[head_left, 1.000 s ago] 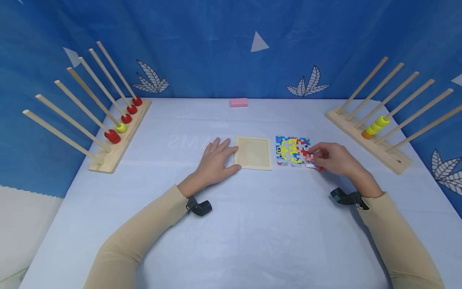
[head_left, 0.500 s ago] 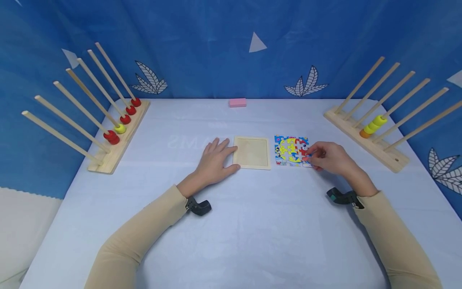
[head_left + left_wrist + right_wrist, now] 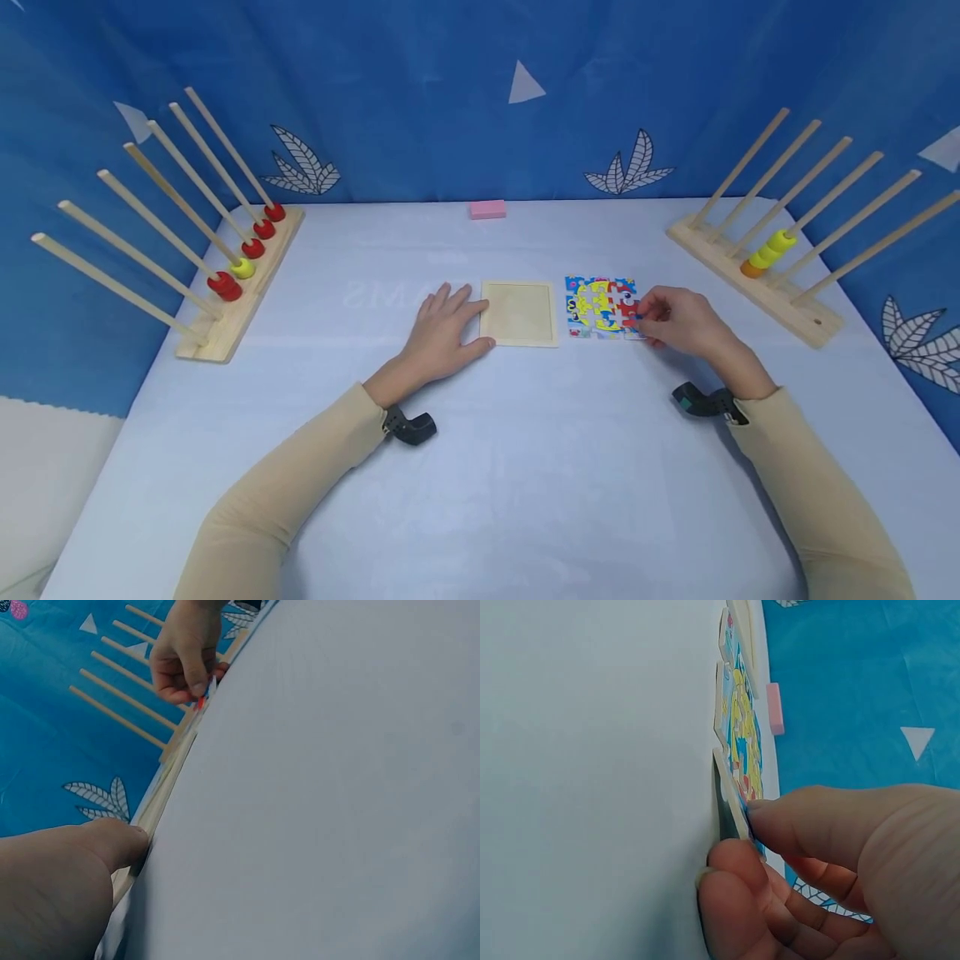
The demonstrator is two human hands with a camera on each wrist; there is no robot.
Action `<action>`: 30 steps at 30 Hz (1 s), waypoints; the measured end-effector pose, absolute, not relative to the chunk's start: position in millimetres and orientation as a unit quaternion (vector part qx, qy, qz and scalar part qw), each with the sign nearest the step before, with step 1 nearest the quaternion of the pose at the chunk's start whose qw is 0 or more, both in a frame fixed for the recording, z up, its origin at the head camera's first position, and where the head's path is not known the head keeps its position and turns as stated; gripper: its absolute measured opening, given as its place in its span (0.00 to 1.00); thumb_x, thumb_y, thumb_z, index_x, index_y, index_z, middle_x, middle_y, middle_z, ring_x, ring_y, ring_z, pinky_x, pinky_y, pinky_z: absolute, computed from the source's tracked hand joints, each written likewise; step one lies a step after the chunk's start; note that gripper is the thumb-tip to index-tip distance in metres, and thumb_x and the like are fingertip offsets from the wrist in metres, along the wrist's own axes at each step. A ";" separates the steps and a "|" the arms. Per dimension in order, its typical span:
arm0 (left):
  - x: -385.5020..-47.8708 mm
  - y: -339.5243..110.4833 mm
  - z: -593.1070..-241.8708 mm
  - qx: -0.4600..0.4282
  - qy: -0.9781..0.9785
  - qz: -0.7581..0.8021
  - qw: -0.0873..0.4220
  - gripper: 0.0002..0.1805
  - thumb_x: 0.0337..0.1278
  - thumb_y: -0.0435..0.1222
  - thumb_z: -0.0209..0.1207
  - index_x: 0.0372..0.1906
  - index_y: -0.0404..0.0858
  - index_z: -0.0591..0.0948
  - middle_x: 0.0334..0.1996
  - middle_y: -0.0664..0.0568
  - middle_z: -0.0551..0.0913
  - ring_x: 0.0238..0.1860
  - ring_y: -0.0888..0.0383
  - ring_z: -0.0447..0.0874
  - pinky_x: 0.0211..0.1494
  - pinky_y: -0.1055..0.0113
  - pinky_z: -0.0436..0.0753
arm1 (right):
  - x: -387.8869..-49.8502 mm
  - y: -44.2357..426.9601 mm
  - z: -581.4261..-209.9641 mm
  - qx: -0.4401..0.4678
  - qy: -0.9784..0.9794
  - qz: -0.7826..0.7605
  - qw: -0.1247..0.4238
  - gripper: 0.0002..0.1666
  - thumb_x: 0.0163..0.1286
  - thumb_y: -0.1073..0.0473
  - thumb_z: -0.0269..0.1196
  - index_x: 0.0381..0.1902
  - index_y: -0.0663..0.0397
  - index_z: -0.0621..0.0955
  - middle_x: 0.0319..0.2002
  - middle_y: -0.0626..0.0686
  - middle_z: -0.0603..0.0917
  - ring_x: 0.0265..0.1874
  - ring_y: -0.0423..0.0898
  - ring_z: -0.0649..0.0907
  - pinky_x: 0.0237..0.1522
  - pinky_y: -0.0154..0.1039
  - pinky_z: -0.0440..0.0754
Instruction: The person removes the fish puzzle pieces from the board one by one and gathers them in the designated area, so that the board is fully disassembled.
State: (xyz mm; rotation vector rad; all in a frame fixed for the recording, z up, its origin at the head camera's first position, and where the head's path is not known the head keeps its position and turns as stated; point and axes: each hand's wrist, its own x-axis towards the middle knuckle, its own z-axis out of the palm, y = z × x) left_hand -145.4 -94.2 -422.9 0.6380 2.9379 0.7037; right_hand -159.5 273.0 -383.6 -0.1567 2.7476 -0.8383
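Note:
A colourful jigsaw puzzle [image 3: 598,308] with a yellow and red picture lies on the table, right of a bare wooden frame tray [image 3: 519,315]. At the puzzle's lower right corner my right hand [image 3: 678,321] pinches a puzzle piece [image 3: 733,796] between thumb and fingers. In the right wrist view that piece is tilted, its near end raised off the table and its far end against the other pieces. My left hand [image 3: 444,333] lies flat with fingers spread, its thumb [image 3: 124,844] and index finger touching the tray's left edge.
A wooden peg stand [image 3: 251,287] with red and yellow beads stands at the left. Another peg stand [image 3: 753,279] with yellow and orange beads stands at the right. A pink block [image 3: 487,210] lies near the table's back edge, before a blue curtain [image 3: 420,100].
My right hand has brought the piece slightly inward against the puzzle's lower right corner. The left hand stays at the tray. The whole head view has shifted slightly left.

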 end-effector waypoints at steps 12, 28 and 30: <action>-140.6 -91.8 -430.6 0.205 0.950 0.232 0.040 0.36 0.64 0.53 0.62 0.73 0.42 0.73 0.79 0.39 0.62 0.82 0.34 0.49 0.81 0.35 0.49 | -155.5 279.1 -390.4 -0.049 0.944 -0.291 0.150 0.10 0.67 0.63 0.66 0.41 0.62 0.77 0.32 0.57 0.81 0.24 0.45 0.83 0.27 0.34 0.82; -143.1 -90.8 -426.6 0.213 0.947 0.239 0.025 0.35 0.63 0.52 0.63 0.72 0.41 0.73 0.78 0.38 0.63 0.81 0.33 0.51 0.81 0.35 0.49 | -155.8 278.1 -388.5 -0.047 0.950 -0.282 0.124 0.10 0.67 0.62 0.67 0.39 0.62 0.77 0.28 0.56 0.82 0.23 0.45 0.82 0.25 0.34 0.79; -143.7 -90.6 -427.2 0.212 0.948 0.238 0.026 0.35 0.63 0.52 0.63 0.72 0.41 0.74 0.78 0.38 0.63 0.81 0.33 0.51 0.81 0.35 0.49 | -156.5 278.3 -388.3 -0.044 0.949 -0.284 0.130 0.10 0.68 0.61 0.67 0.39 0.62 0.77 0.29 0.56 0.82 0.23 0.45 0.82 0.25 0.34 0.79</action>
